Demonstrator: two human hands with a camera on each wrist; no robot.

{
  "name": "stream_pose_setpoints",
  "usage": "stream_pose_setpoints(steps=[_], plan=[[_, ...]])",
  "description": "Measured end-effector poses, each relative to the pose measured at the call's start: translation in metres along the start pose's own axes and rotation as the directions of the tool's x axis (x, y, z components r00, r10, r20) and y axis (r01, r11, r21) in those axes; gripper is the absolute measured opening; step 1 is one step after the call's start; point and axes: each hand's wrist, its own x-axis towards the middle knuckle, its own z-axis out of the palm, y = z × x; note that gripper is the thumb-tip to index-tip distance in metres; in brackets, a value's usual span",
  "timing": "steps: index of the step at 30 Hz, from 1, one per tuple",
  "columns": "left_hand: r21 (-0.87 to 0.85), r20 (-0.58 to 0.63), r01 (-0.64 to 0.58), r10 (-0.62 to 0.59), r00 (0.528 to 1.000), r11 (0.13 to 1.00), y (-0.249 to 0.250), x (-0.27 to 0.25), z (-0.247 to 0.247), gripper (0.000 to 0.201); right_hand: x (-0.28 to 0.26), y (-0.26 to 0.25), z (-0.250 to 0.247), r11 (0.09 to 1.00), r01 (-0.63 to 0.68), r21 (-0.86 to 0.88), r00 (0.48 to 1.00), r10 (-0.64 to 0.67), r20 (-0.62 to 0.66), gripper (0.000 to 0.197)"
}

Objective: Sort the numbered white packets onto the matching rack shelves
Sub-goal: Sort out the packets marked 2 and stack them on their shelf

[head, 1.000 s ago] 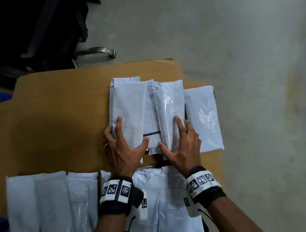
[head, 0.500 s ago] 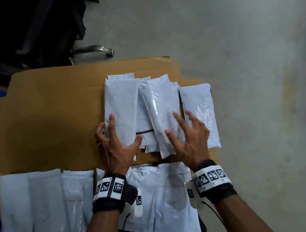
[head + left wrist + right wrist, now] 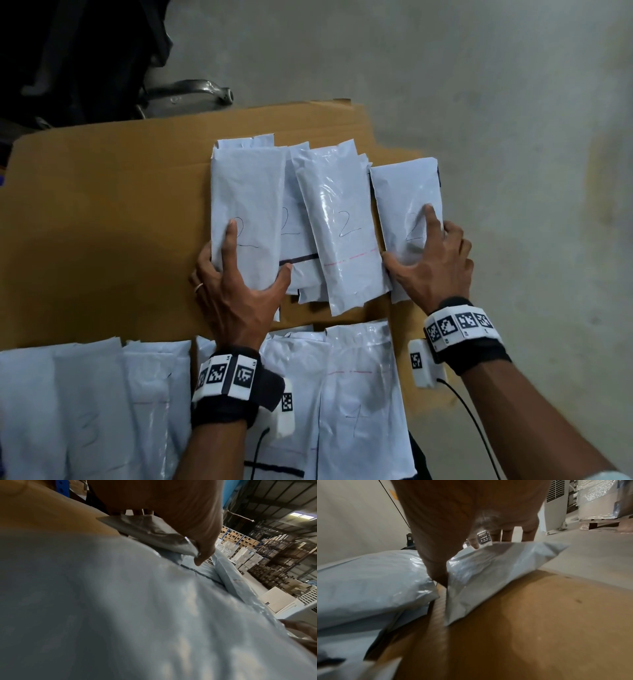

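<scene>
On cardboard (image 3: pixel 102 212), white packets (image 3: pixel 339 222), handwritten 2s

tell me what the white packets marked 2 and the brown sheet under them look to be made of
The packets marked 2 look like thin plastic film, probably poly mailer bags: glossy, with bright glare patches and soft wrinkles. The leftmost one looks more matte, so possibly paper. The brown sheet looks like corrugated cardboard: dull tan, with a fold crease and a cut edge.

White packets (image 3: pixel 337 219) are glossy, crinkled plastic; the cardboard sheet (image 3: pixel 102 212) beneath is matt brown; the floor (image 3: pixel 479 85) is rough grey concrete.
</scene>
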Motion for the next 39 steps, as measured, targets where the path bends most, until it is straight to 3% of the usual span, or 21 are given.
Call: stream_pose_setpoints(steps=[11,23,29,39], plan=[[-0.044,-0.137,0.003,-0.009,0.991,0.999,0.014,-0.007,-0.009,0.093,-0.022,-0.005,-0.001,0.976,0.090,0.198,0.971,-0.042,-0.234,0.096],[-0.089,-0.212,-0.012,-0.007,0.977,0.996,0.010,-0.025,-0.031,0.092,-0.051,-0.023,0.000,0.936,0.183,0.302,0.964,-0.109,-0.244,0.093],[-0.072,-0.213,-0.022,0.006,0.977,0.997,0.000,-0.034,-0.041,0.092,-0.064,-0.026,-0.007,0.943,0.127,0.308,0.955,-0.032,-0.294,0.091],[-0.134,-0.224,-0.025,-0.006,0.975,0.991,-0.005,-0.052,-0.071,0.095,-0.106,-0.035,-0.021,0.955,0.130,0.267,0.948,-0.041,-0.316,0.095]])
